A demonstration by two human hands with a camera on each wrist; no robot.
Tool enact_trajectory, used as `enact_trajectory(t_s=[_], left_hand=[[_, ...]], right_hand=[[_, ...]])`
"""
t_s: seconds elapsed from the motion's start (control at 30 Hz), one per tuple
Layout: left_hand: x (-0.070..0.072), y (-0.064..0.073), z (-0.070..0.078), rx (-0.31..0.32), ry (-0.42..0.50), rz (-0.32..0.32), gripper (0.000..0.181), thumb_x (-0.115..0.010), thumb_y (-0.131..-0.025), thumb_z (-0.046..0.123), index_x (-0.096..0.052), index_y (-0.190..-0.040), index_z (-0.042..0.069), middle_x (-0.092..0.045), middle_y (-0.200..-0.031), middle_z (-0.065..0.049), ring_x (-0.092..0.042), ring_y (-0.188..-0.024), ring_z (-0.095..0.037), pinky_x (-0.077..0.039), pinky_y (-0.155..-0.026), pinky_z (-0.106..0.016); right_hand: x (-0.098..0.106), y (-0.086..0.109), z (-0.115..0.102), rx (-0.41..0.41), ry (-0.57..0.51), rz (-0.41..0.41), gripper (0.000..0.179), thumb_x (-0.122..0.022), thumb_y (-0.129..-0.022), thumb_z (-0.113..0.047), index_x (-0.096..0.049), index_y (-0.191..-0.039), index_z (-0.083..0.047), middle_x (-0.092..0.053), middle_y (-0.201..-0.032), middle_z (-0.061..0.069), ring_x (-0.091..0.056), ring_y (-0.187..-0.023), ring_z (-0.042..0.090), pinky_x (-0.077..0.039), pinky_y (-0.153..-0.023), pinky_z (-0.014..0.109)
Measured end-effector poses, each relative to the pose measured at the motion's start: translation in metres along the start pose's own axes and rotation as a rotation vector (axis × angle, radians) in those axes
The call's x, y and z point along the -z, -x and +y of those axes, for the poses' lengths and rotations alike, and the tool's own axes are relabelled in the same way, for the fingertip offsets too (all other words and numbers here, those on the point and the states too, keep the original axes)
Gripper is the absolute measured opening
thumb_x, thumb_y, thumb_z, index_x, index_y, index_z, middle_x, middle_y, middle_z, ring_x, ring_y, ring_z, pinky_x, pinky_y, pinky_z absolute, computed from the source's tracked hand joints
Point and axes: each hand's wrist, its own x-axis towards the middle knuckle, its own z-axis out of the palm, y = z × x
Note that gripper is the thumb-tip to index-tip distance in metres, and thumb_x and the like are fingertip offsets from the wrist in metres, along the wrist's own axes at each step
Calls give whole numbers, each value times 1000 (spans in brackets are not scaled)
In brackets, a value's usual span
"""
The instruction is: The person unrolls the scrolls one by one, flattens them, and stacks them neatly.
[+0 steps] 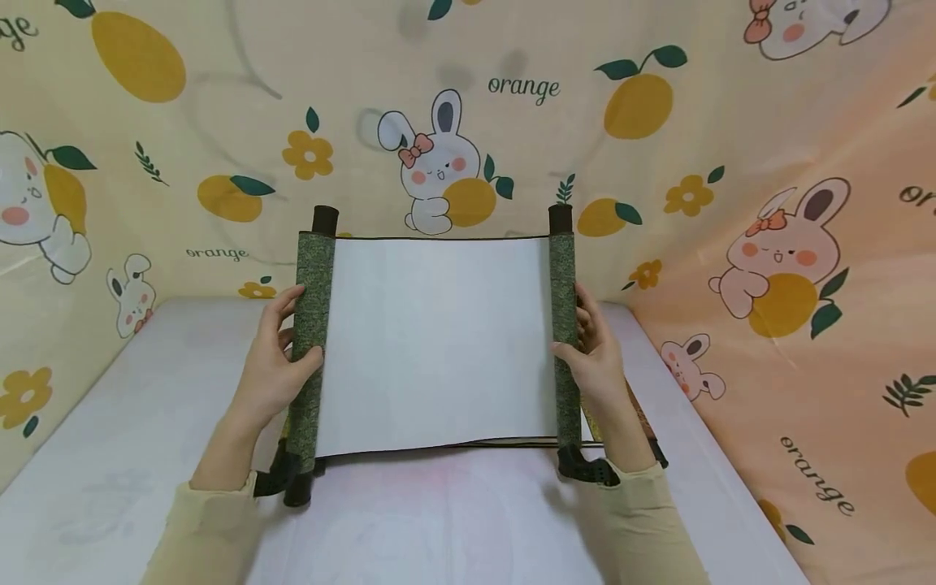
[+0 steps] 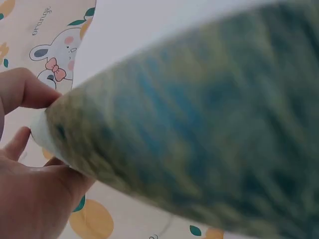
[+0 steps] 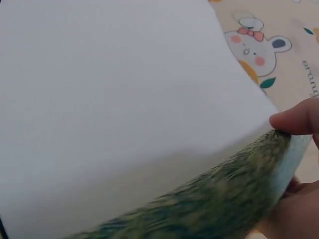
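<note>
A poster (image 1: 439, 341) is held up in front of me, its plain white side facing me. Its left side is curled into a roll (image 1: 313, 325), and its right side into another roll (image 1: 564, 325). Both rolls show a mottled green print with dark ends. My left hand (image 1: 274, 366) grips the left roll, thumb in front and fingers behind. On the opposite side my right hand (image 1: 600, 366) grips the other roll in the same way. The left wrist view shows blue and green brushstroke-like print (image 2: 189, 114); the right wrist view shows mostly white paper (image 3: 124, 89).
A pale tabletop (image 1: 409, 528) lies under the poster. Patterned cloth (image 1: 526, 146) with rabbits and oranges covers the back and sides. Black wrist gear (image 1: 585, 467) sits close to the poster's lower edge. A brown strip (image 1: 640, 410) shows behind my right wrist.
</note>
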Motion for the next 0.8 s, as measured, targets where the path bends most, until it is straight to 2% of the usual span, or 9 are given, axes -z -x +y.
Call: enact_trajectory(t_s=[0.1, 0.17, 0.2, 0.4, 0.5, 0.6, 0.67, 0.73, 0.8], left_hand=[[2, -1, -1, -17, -29, 12, 90, -56, -90, -13, -27, -166, 25, -24, -166, -16, -51, -101, -29, -43, -68, -23], [3, -1, -1, -20, -43, 19, 90, -55, -89, -14, -29, -165, 26, -24, -167, -13, -48, -91, -28, -41, -59, -23], [4, -1, -1, -20, -46, 22, 90, -54, -88, -15, -31, -165, 26, -24, -168, -12, -47, -94, -28, -41, -60, -24], [4, 0, 2, -8, -13, 43, 87, -50, -88, -15, -33, -164, 24, -24, -169, -7, -40, -115, -29, -37, -75, -28], [2, 0, 3, -10, -7, 60, 82, -56, -92, -13, -34, -163, 22, -27, -167, -7, -45, -117, -29, -41, -79, -27], [1, -2, 1, -27, -27, 85, 83, -68, -91, -10, -35, -162, 19, -29, -166, -10, -40, -136, -32, -40, -100, -39], [0, -3, -1, -40, -43, 104, 84, -73, -90, -8, -36, -161, 17, -28, -167, -11, -29, -148, -32, -32, -110, -51], [-1, -4, -3, -62, -34, 123, 83, -73, -89, -10, -37, -160, 15, -29, -166, -13, -23, -153, -33, -24, -115, -63], [-1, -3, -4, -74, -14, 135, 80, -70, -90, -12, -39, -159, 14, -29, -167, -13, -20, -155, -32, -19, -119, -65]], right_hand=[[2, 0, 0, 1, -14, 0, 91, -56, -95, 16, -31, -164, -37, -34, -159, 9, -30, -143, 24, -40, -106, 35], [3, -1, 0, 11, -26, -1, 90, -53, -95, 18, -31, -165, -36, -28, -165, 8, -23, -151, 23, -33, -114, 43], [3, -1, 0, 15, -25, -1, 89, -51, -95, 18, -32, -164, -35, -25, -167, 7, -19, -153, 22, -29, -116, 45], [3, -3, 0, 16, -7, 0, 85, -45, -95, 18, -37, -163, -33, -18, -172, -2, -14, -154, 16, -27, -112, 43], [1, -3, 0, 19, 4, 0, 85, -47, -95, 17, -37, -163, -33, -18, -172, -4, -13, -156, 17, -28, -113, 44], [-2, -2, 3, 47, 42, 3, 84, -57, -94, 16, -38, -163, -29, -20, -172, -2, -13, -157, 22, -20, -122, 49], [-3, -2, 4, 69, 74, 12, 84, -63, -92, 15, -41, -161, -27, -23, -171, -1, -13, -157, 23, -14, -125, 51], [-4, -1, 6, 85, 95, 17, 84, -66, -90, 15, -42, -161, -25, -26, -169, 1, -16, -155, 25, -12, -125, 53], [-5, -2, 6, 73, 95, 21, 84, -66, -90, 15, -43, -160, -26, -27, -169, 1, -19, -152, 24, -15, -124, 52]])
